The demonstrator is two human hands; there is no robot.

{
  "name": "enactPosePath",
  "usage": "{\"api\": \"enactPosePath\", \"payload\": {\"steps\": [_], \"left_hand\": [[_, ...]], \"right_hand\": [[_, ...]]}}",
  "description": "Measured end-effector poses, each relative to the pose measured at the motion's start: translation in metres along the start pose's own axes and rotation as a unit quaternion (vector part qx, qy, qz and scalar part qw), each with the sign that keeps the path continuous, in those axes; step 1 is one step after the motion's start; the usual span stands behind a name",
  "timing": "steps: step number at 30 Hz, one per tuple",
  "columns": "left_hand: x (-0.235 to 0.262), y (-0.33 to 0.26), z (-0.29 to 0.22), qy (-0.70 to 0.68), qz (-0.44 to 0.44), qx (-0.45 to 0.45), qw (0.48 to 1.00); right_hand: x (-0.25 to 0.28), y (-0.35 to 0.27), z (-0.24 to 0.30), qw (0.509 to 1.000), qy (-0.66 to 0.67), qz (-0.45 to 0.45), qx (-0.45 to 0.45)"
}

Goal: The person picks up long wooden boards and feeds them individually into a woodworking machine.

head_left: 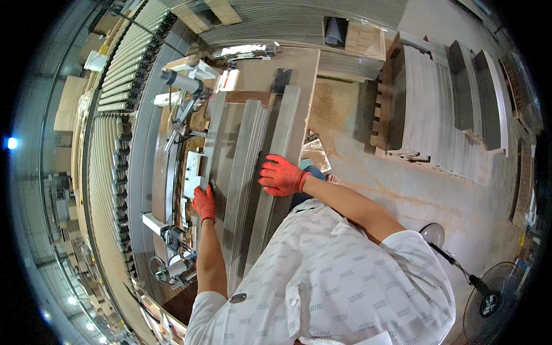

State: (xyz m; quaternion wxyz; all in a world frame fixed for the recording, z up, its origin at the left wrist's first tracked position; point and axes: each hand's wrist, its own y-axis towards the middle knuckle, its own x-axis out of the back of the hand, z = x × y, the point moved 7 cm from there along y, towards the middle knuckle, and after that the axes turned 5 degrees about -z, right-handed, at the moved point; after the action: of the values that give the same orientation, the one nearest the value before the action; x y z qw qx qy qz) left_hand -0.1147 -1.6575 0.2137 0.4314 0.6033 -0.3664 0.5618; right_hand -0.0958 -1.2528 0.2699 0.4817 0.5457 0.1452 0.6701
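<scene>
Right hand (280, 175) lay open, flat on metal strips (253, 155); left hand (204, 202), at 8 o'clock, gripped one strip's edge.

i wear a white short-sleeved shirt (339, 282) printed all over with small grey dashed marks set in neat rows. it fills the frame from about five to seven o'clock. the sleeves end above my elbows, one hem at roughly seven o'clock, the other toward four o'clock, and both forearms are bare below them. a small dark oval badge or button sits on the fabric near my left shoulder. my left hand (204, 202) is in a red-orange knitted glove with a snug ribbed cuff at the wrist. my right hand (282, 175) wears a matching glove, its fingers (268, 171) covered to the tips.
</scene>
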Motion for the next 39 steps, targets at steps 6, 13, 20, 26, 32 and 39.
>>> {"api": "enactPosePath", "payload": {"steps": [6,13,20,26,32,39], "left_hand": [[-0.012,0.006,0.021,0.011,0.008,-0.001,1.000],[-0.005,0.004,0.006,0.000,0.002,0.004,1.000],[-0.001,-0.003,0.005,0.000,-0.029,0.020,0.999],[-0.004,-0.003,0.013,-0.035,-0.049,0.034,0.998],[0.000,0.003,0.009,-0.040,-0.038,0.037,0.998],[0.006,-0.002,0.010,-0.018,-0.056,0.034,0.998]], "right_hand": [[0.000,0.000,0.002,0.999,-0.019,-0.025,0.010],[0.001,0.002,-0.002,1.000,0.001,0.002,0.001],[0.002,0.006,0.002,0.999,-0.014,0.032,0.002],[-0.007,0.009,0.004,0.999,-0.013,0.040,-0.002],[-0.017,0.010,0.002,0.999,-0.029,0.040,-0.008],[-0.027,0.008,-0.001,0.998,-0.021,0.051,-0.012]]}}
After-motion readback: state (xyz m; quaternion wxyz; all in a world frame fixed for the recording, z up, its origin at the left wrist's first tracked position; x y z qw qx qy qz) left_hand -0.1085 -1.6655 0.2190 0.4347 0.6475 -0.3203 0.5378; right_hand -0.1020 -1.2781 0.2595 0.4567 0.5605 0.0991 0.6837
